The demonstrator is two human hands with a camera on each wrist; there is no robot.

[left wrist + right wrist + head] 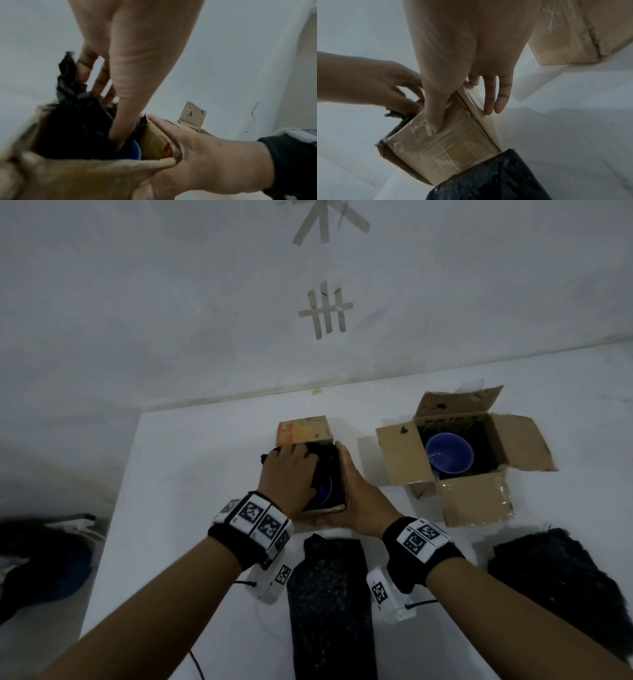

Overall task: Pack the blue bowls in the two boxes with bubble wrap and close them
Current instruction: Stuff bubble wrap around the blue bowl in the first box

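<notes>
**Left hand tucks black wrap into the small box**

The small box (305,433) holds a blue bowl (323,491) half covered by black bubble wrap (73,121). The left hand (287,474) reaches inside, fingers straight, pressing the wrap down beside the bowl's rim. The right hand (359,494) grips the box's right wall, thumb on the near face. The large box (404,457), flaps spread, holds a second blue bowl (449,455), uncovered. Two more wrap sheets (330,604) lie near the table's (191,467) front edge; its left side is bare.
</notes>
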